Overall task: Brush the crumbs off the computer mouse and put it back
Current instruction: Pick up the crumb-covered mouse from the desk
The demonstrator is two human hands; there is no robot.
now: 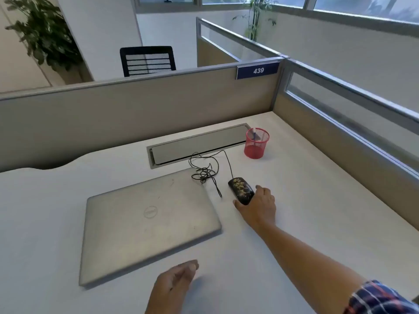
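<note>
A black wired computer mouse (239, 189) lies on the white desk (306, 200), right of a closed laptop. Yellowish crumbs (240, 185) are scattered over its top. Its black cable (207, 172) runs back in a tangle toward the desk's cable hatch. My right hand (260, 206) is at the mouse's near end, thumb on its left side and fingers on its right side, gripping it while it rests on the desk. My left hand (174, 284) hovers low over the desk's near edge, fingers loosely curled, holding nothing.
A closed silver laptop (147, 223) takes the desk's middle. A red mesh pen cup (256, 143) stands behind the mouse, beside a grey cable hatch (199, 143). Beige partition walls (136, 109) bound the desk at the back and right.
</note>
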